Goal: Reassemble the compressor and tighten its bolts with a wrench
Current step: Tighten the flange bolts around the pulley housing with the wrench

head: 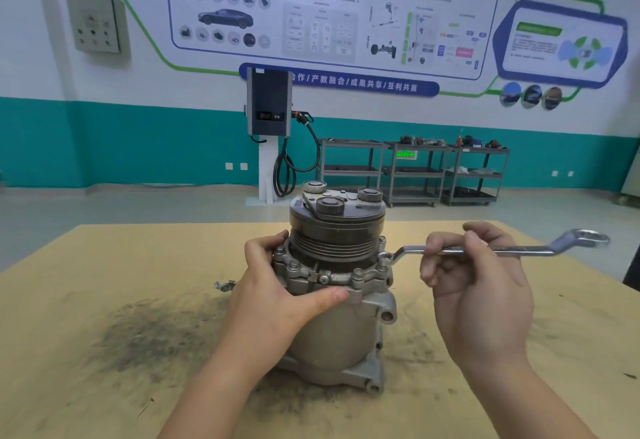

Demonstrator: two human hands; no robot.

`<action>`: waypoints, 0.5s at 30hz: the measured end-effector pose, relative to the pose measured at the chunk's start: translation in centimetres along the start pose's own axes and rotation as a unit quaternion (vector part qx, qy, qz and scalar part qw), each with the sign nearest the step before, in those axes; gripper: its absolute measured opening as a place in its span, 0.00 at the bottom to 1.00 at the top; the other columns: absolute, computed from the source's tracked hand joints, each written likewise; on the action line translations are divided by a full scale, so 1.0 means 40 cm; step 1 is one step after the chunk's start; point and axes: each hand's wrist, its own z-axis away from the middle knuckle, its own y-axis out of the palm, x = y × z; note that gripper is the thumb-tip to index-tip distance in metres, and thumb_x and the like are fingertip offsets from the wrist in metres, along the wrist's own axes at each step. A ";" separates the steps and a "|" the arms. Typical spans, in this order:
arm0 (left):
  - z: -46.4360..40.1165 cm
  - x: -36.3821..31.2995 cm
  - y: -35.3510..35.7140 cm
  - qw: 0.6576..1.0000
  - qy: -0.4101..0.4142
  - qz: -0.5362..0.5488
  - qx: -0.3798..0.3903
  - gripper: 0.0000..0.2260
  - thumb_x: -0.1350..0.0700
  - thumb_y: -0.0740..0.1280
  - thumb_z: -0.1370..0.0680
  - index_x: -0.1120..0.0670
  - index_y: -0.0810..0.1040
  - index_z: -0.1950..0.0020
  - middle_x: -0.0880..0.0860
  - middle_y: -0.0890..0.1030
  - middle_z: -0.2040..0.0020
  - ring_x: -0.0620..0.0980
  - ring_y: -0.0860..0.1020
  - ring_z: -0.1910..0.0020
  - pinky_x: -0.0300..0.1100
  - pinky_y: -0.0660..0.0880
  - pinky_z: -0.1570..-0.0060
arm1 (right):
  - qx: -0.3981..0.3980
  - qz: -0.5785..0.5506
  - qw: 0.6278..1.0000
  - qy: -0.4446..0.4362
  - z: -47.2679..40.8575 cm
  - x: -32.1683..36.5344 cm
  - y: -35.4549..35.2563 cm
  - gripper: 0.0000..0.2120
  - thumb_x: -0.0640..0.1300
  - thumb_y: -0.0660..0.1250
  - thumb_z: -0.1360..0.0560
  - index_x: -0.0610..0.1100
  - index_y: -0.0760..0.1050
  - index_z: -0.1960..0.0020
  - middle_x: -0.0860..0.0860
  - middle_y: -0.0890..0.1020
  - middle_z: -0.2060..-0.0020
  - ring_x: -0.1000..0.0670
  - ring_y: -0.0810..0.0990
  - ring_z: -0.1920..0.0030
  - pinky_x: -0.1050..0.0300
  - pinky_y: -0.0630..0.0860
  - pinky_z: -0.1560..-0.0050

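Compressor point(337, 303) sits upright mid-worktop point(104, 282), looks basically back together with flange bolts in. My left hand point(277, 293) has its grip wrapped round the body; right hand point(478, 286) pinches the wrench point(485, 249), ring end on the right-side bolt point(384, 257). I'd guess tightening's underway, other bolts still to check.

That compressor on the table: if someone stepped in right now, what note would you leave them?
Left hand grips the compressor, standing upright on the table, steadying it.
Right hand holds the wrench by its shaft; its ring end sits on a flange bolt at the right.
Done: housing together, bolts in place.
Left: tighten this bolt, then the others around the flange; how tight any is cannot be told.
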 end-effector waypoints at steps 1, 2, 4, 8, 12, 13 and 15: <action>0.000 0.000 0.000 1.000 0.002 -0.001 0.001 0.40 0.17 0.66 0.55 0.28 0.57 0.49 0.26 0.72 0.49 0.24 0.71 0.48 0.27 0.66 0.56 | -0.011 -0.020 0.999 0.035 -0.013 -0.005 -0.005 0.10 0.33 0.50 0.18 0.44 0.66 0.53 0.44 0.78 0.72 0.47 0.72 0.76 0.62 0.69 0.73; 0.000 0.000 0.000 1.000 0.003 -0.001 0.000 0.40 0.18 0.66 0.55 0.28 0.57 0.49 0.27 0.72 0.49 0.26 0.71 0.47 0.27 0.66 0.55 | -0.016 -0.042 0.997 0.069 -0.027 -0.010 -0.010 0.10 0.33 0.49 0.19 0.43 0.66 0.53 0.44 0.77 0.73 0.47 0.71 0.77 0.62 0.69 0.74; 0.001 0.001 0.000 1.000 0.005 -0.001 0.000 0.39 0.18 0.67 0.54 0.28 0.58 0.48 0.28 0.72 0.48 0.28 0.71 0.46 0.28 0.66 0.54 | -0.014 -0.074 0.987 0.140 -0.057 -0.018 -0.015 0.09 0.33 0.49 0.20 0.43 0.65 0.54 0.44 0.75 0.74 0.48 0.68 0.78 0.61 0.67 0.75; 0.002 -0.002 -0.002 1.000 0.007 -0.006 0.001 0.40 0.18 0.66 0.54 0.23 0.55 0.47 0.27 0.71 0.49 0.26 0.70 0.47 0.27 0.66 0.56 | -0.019 -0.098 0.978 0.186 -0.071 -0.037 -0.021 0.09 0.34 0.51 0.20 0.43 0.65 0.56 0.46 0.72 0.73 0.49 0.67 0.78 0.62 0.65 0.75; -0.001 0.001 0.002 1.000 0.006 -0.006 -0.005 0.42 0.17 0.65 0.55 0.28 0.56 0.46 0.26 0.70 0.47 0.32 0.74 0.45 0.28 0.66 0.53 | 0.040 -0.031 0.997 -0.052 0.021 -0.058 -0.030 0.07 0.44 0.56 0.17 0.48 0.70 0.53 0.46 0.79 0.67 0.48 0.75 0.71 0.63 0.72 0.67; -0.001 0.003 0.003 1.000 0.008 -0.009 -0.005 0.46 0.17 0.65 0.55 0.29 0.56 0.42 0.25 0.69 0.46 0.35 0.74 0.44 0.29 0.67 0.50 | 0.076 0.018 0.990 -0.120 0.044 -0.062 -0.027 0.06 0.49 0.58 0.18 0.51 0.71 0.52 0.47 0.80 0.64 0.48 0.77 0.69 0.62 0.73 0.64; -0.004 0.008 0.006 1.000 0.009 -0.021 -0.002 0.55 0.17 0.65 0.56 0.35 0.58 0.32 0.27 0.71 0.42 0.39 0.73 0.40 0.38 0.71 0.43 | 0.130 0.147 0.959 -0.206 0.071 -0.070 -0.013 0.05 0.55 0.60 0.19 0.56 0.72 0.51 0.51 0.81 0.59 0.50 0.79 0.65 0.62 0.74 0.61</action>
